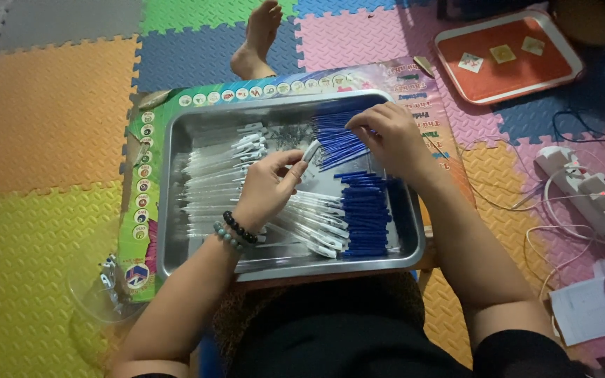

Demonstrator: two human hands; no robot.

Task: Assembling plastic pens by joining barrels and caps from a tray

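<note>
Lap-level steel tray (pixel 176 210), shiny and rectangular.
Your left hand (pixel 267 185) pinches a clear pen barrel (pixel 310 152); your right hand (pixel 390 136), at one o'clock, pinches thin blue refills (pixel 337 140).

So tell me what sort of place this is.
Likely a home floor used for piecework: coloured foam play mats, a steel tray of pen parts on the sitter's lap, and a power strip with trailing cables.

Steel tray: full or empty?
Nearly full. The steel tray holds rows of white pen barrels on one side and blue refills on the other; only small patches of bottom show.
</note>
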